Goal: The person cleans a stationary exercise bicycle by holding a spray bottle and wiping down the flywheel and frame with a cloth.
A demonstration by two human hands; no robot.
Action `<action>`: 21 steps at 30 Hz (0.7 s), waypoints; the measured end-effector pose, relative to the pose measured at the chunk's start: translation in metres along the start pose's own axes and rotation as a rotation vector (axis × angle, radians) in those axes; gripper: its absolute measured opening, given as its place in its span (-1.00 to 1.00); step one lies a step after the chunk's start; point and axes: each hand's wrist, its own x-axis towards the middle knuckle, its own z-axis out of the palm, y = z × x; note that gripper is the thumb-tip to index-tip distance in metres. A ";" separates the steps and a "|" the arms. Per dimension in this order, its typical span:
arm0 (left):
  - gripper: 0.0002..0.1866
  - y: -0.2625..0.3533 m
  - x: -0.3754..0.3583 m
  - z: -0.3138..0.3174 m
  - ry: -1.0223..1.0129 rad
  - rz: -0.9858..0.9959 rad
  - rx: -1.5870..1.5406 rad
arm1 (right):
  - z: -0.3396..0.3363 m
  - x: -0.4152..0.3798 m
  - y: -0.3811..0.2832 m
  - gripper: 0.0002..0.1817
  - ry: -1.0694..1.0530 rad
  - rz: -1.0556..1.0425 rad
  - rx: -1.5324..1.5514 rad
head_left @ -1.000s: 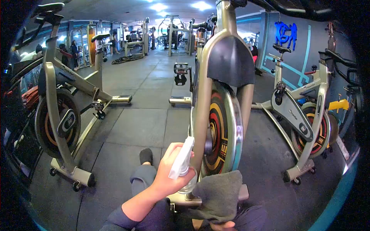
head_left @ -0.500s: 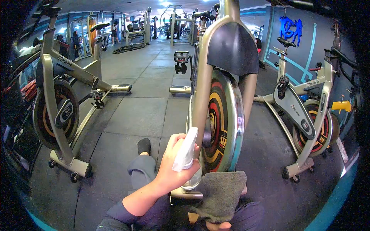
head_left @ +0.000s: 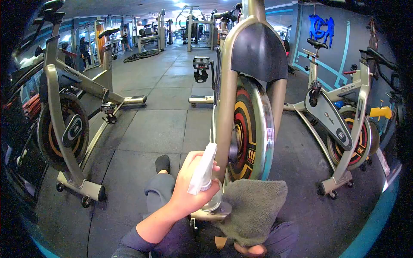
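In my left hand (head_left: 189, 185) is a spray bottle (head_left: 204, 172) with a white trigger head, my fingers wrapped round its neck. The clear body shows below my palm, over the foot of the exercise bike's frame (head_left: 226, 129). My right hand (head_left: 254, 250) is mostly hidden behind a grey cloth (head_left: 256, 210), with some skin showing at its lower edge. The cloth hangs just below the bike's flywheel (head_left: 247, 133), overlapping its bottom in this view. The flywheel has a shiny metal rim and red and yellow rings.
Another exercise bike (head_left: 73, 124) stands at left and a third (head_left: 340, 124) at right. My sock-covered foot (head_left: 162, 164) rests on the dark floor tiles (head_left: 142, 131). Gym machines (head_left: 200, 32) and a person (head_left: 84, 50) are farther back.
The grey cloth has moved up and to the right and looks more spread. My left hand with the spray bottle has shifted slightly left.
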 end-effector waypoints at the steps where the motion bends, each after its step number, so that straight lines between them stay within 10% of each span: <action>1: -0.65 0.000 -0.001 -0.001 0.014 -0.014 -0.035 | 0.005 0.003 -0.002 0.01 0.009 -0.009 -0.017; 8: -0.58 0.005 -0.006 -0.015 -0.060 -0.010 -0.001 | 0.084 0.044 -0.041 0.08 0.002 -0.340 -0.439; 15: -0.57 0.011 -0.010 -0.018 -0.102 -0.075 -0.073 | 0.215 0.177 -0.095 -0.08 0.060 -1.467 -1.219; 21: -0.54 0.010 -0.014 -0.023 -0.107 -0.063 -0.117 | 0.208 0.242 -0.064 -0.22 0.327 -1.378 -1.609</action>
